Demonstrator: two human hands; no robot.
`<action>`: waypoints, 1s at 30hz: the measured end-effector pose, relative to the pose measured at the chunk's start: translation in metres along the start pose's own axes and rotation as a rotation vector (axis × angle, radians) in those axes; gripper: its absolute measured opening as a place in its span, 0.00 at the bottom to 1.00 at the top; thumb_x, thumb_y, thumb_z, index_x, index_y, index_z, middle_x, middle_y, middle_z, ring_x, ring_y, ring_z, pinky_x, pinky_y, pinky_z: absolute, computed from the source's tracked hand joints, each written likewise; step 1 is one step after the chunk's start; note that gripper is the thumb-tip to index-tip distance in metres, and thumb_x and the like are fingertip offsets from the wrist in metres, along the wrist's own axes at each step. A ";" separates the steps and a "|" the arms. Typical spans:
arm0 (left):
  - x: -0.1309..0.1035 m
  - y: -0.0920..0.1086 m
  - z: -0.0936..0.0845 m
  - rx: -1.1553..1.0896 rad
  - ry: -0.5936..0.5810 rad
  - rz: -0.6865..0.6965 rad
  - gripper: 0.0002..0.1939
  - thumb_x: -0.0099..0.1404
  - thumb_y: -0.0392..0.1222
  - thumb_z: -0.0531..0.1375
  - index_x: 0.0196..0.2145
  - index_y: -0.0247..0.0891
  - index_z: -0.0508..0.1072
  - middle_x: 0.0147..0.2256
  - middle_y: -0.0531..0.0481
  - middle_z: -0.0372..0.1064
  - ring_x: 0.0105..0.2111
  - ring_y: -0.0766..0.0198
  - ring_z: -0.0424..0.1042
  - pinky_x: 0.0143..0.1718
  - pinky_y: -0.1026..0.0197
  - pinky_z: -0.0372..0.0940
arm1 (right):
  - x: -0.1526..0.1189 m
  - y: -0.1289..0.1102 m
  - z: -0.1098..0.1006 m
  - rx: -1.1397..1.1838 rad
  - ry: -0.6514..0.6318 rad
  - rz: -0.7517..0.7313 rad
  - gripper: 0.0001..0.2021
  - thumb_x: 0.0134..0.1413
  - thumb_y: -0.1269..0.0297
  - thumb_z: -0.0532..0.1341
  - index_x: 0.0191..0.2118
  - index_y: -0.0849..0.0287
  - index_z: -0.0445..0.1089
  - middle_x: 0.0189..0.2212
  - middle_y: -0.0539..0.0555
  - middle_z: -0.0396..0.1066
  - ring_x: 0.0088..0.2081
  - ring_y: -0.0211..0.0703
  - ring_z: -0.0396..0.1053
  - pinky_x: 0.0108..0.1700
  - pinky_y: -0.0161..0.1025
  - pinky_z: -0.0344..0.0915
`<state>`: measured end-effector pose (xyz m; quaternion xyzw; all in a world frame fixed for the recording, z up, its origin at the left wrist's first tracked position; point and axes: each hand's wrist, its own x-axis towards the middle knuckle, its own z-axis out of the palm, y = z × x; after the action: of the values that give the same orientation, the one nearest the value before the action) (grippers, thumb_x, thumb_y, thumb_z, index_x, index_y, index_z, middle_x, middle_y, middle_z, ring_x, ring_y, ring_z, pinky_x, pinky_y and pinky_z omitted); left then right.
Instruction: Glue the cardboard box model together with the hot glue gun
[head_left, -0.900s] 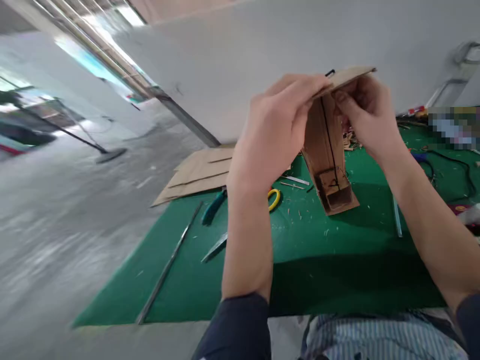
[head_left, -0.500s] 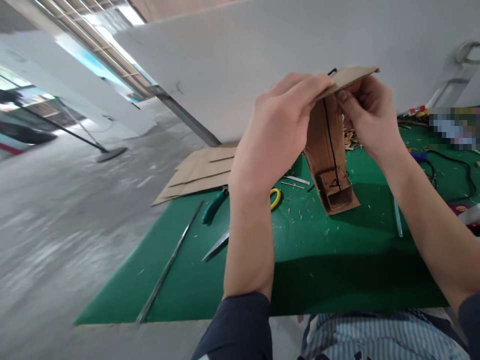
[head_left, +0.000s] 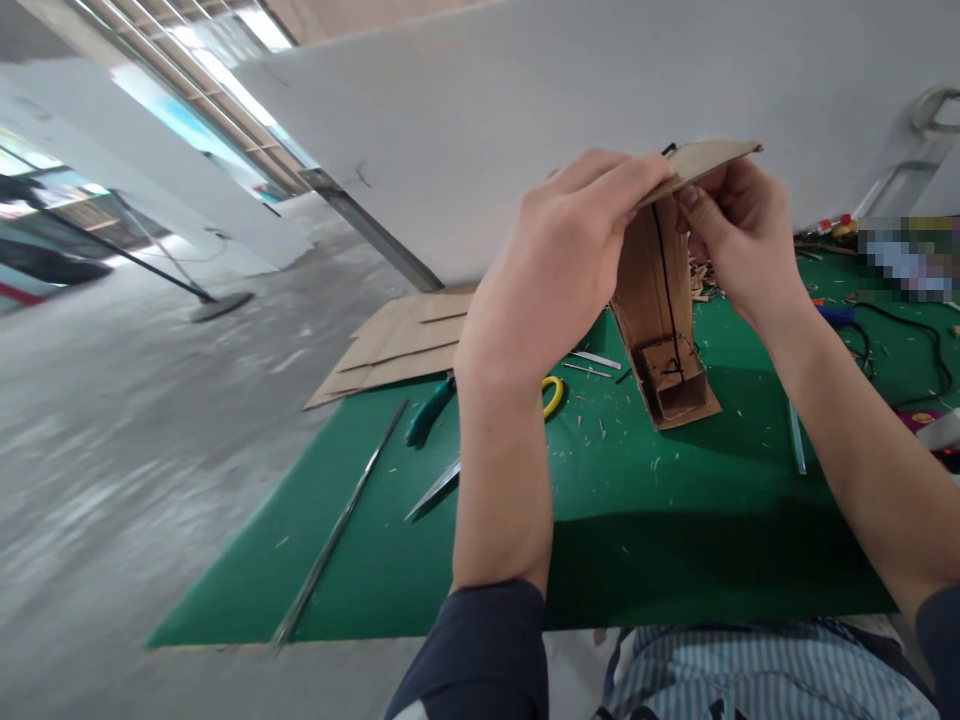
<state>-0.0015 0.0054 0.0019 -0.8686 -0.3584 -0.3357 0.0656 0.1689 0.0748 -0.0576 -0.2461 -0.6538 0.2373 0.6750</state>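
An upright cardboard model (head_left: 651,290) stands on the green table, with a small open box at its foot and a flat cardboard piece (head_left: 712,160) across its top. A black cord (head_left: 666,270) runs down its inner face from the top to the box. My left hand (head_left: 562,250) is closed on the left edge of the top piece, its fingertips partly hidden. From the right, my right hand (head_left: 742,230) grips the underside of that same piece, thumb toward me and fingers curled beneath it.
Flat cardboard sheets (head_left: 405,345) lie at the table's far left. Scissors (head_left: 553,397), a teal-handled tool (head_left: 430,412) and thin metal rods (head_left: 341,520) rest nearby. A clear stick (head_left: 796,440) and a black cable (head_left: 934,340) lie on the right, cardboard scraps (head_left: 703,280) behind the model.
Both hands and the top of the cardboard model have shifted very slightly to the right and down. The grip of each hand looks the same.
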 end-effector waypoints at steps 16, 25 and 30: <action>-0.003 -0.008 0.001 -0.033 0.025 -0.026 0.25 0.71 0.47 0.46 0.61 0.60 0.68 0.53 0.56 0.74 0.55 0.45 0.69 0.55 0.39 0.64 | 0.000 -0.010 -0.001 0.059 -0.012 0.043 0.18 0.53 0.47 0.69 0.29 0.53 0.65 0.21 0.45 0.66 0.23 0.36 0.63 0.24 0.37 0.61; 0.000 0.000 0.003 0.007 0.070 -0.110 0.25 0.70 0.44 0.46 0.59 0.60 0.71 0.54 0.56 0.74 0.52 0.47 0.72 0.55 0.41 0.67 | -0.002 -0.009 0.000 0.154 -0.125 0.153 0.22 0.50 0.38 0.68 0.31 0.52 0.66 0.25 0.47 0.69 0.23 0.37 0.64 0.24 0.38 0.65; 0.000 -0.002 0.003 0.014 0.072 -0.102 0.24 0.71 0.44 0.46 0.58 0.62 0.71 0.54 0.59 0.74 0.52 0.48 0.72 0.57 0.41 0.66 | -0.002 -0.011 -0.004 0.074 -0.147 0.153 0.22 0.53 0.39 0.66 0.29 0.51 0.63 0.26 0.48 0.70 0.27 0.40 0.66 0.26 0.40 0.66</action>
<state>-0.0010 0.0075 -0.0008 -0.8361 -0.4021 -0.3672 0.0671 0.1725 0.0651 -0.0517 -0.2521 -0.6715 0.3298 0.6138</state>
